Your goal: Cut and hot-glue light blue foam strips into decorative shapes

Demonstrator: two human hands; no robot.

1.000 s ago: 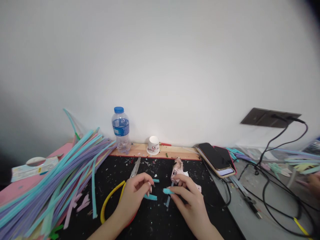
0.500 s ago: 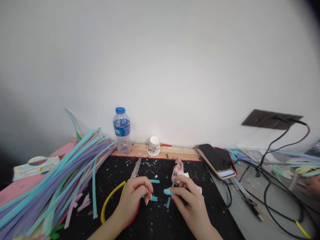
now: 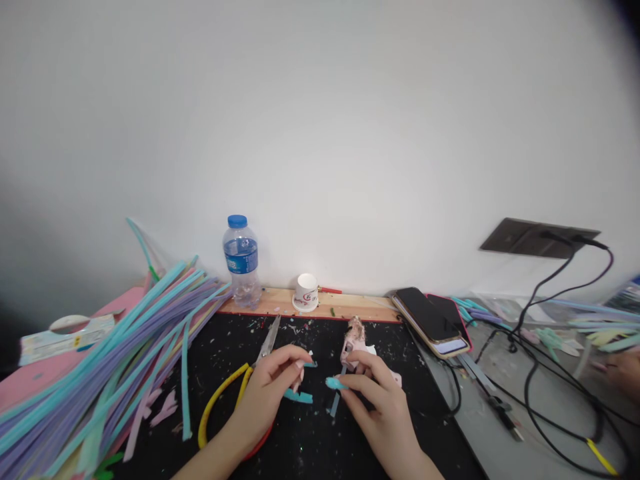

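My right hand [image 3: 377,407] pinches a small light-blue piece [image 3: 335,383] between thumb and fingers. Just beyond it lies a pale pink glue gun [image 3: 354,343], partly hidden by that hand, with a translucent stick [image 3: 335,404] below it. My left hand [image 3: 273,387] has its fingers curled together over the black mat; whatever is between the fingertips is too small to make out. Beside those fingers a blue strip [image 3: 299,397] lies on the mat, and another blue strip end [image 3: 311,364] shows by the fingertips. Scissors [image 3: 269,340] with yellow and red handles lie partly under my left hand.
Pastel fuzzy strips [image 3: 150,347] are heaped at the left. A water bottle [image 3: 242,263] and paper cup [image 3: 305,293] stand at the back. Phones [image 3: 433,320], cables [image 3: 533,373] and a wall socket [image 3: 530,237] are at the right, with another person's hand [image 3: 623,373] at the edge.
My left hand has shifted slightly up, its fingertips now at the upper blue strip, which shows less. My right hand still pinches the light-blue piece. The view has shifted slightly.
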